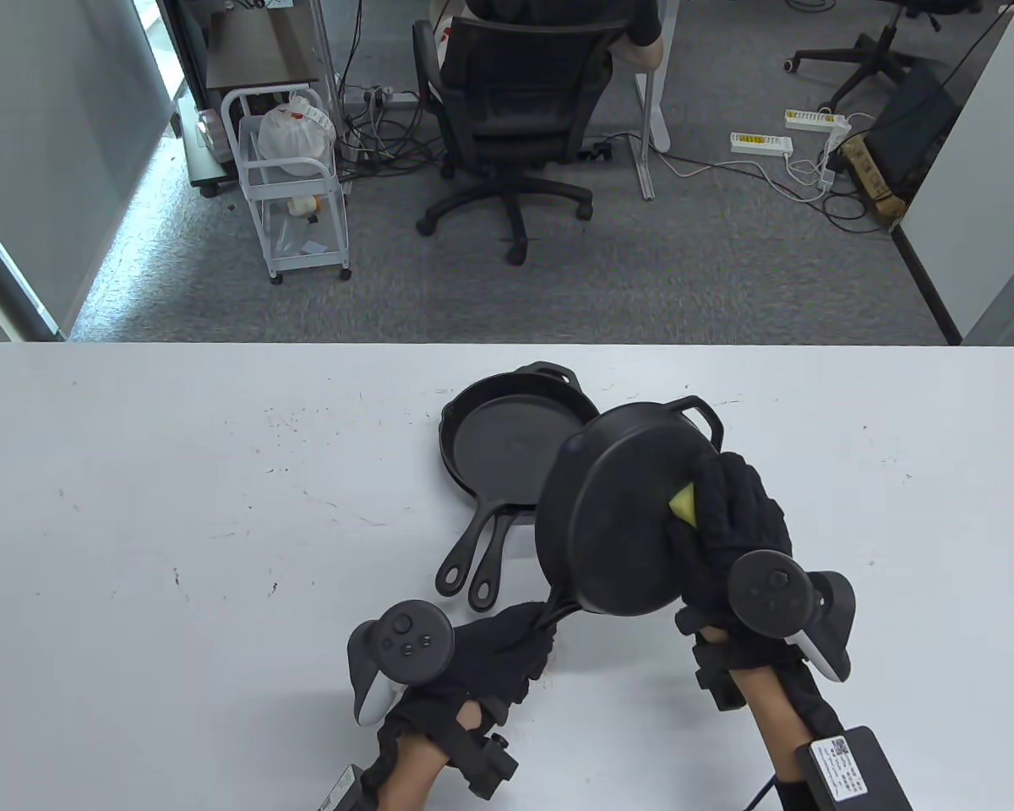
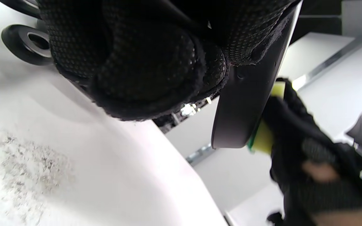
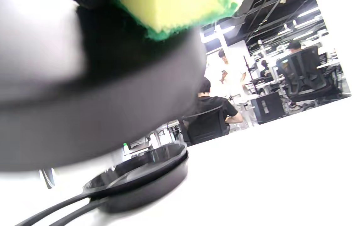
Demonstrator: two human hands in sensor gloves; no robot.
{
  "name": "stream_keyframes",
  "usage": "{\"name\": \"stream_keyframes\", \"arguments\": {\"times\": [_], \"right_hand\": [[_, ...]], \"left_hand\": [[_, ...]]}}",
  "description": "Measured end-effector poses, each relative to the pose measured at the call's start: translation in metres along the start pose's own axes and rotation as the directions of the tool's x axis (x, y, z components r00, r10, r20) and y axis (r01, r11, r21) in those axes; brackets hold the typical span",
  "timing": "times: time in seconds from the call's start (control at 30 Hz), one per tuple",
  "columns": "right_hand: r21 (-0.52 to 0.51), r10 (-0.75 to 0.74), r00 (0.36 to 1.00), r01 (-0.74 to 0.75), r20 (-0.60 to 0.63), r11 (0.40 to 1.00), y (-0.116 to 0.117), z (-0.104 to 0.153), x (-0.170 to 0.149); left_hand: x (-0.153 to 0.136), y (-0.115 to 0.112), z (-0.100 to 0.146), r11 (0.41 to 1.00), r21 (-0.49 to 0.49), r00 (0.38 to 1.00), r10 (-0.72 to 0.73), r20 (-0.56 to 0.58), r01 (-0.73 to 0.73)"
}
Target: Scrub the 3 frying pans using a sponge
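Observation:
My left hand (image 1: pixel 507 646) grips the handle of a black frying pan (image 1: pixel 617 507), holding it tilted above the table with its underside toward the camera. My right hand (image 1: pixel 727 524) presses a yellow sponge (image 1: pixel 684 504) with a green scouring side against that pan's underside. The sponge (image 2: pixel 264 136) also shows in the left wrist view against the pan (image 2: pixel 247 100), and the sponge (image 3: pixel 174 15) fills the top of the right wrist view. Two more black pans (image 1: pixel 507 439) lie stacked on the table behind, handles pointing toward me.
The white table (image 1: pixel 177 507) carries small dark specks. Beyond its far edge stand an office chair (image 1: pixel 507 127) with a seated person, a white cart (image 1: pixel 291 186) and cables on the grey carpet.

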State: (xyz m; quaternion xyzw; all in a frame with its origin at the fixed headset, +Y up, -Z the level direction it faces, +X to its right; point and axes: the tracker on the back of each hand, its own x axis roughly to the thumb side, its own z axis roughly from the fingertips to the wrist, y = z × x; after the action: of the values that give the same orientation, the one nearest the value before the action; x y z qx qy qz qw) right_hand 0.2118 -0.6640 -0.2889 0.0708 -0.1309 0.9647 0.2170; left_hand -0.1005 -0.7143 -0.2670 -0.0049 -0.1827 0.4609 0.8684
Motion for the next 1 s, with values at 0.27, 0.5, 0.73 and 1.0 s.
{"name": "stream_keyframes", "arguments": {"times": [0.27, 0.5, 0.73, 1.0], "right_hand": [[-0.078, 0.279, 0.892, -0.269, 0.355, 0.96, 0.023, 0.043, 0.075], [-0.135, 0.21, 0.944, -0.18, 0.255, 0.974, -0.021, 0.004, 0.09], [-0.023, -0.075, 0.997, 0.074, -0.012, 0.997, -0.015, -0.015, 0.011], [-0.017, 0.18, 0.948, -0.182, 0.262, 0.983, 0.033, 0.036, 0.05]], "left_hand": [[-0.004, -0.002, 0.001, 0.995, 0.02, 0.994, 0.102, -0.05, -0.101], [0.006, -0.008, 0.001, 0.995, -0.024, 0.994, -0.101, 0.031, 0.102], [0.003, -0.001, 0.002, 0.998, 0.043, 0.999, -0.047, 0.015, 0.046], [-0.002, 0.001, 0.003, 0.995, 0.101, 0.999, 0.019, -0.036, -0.015]]}}
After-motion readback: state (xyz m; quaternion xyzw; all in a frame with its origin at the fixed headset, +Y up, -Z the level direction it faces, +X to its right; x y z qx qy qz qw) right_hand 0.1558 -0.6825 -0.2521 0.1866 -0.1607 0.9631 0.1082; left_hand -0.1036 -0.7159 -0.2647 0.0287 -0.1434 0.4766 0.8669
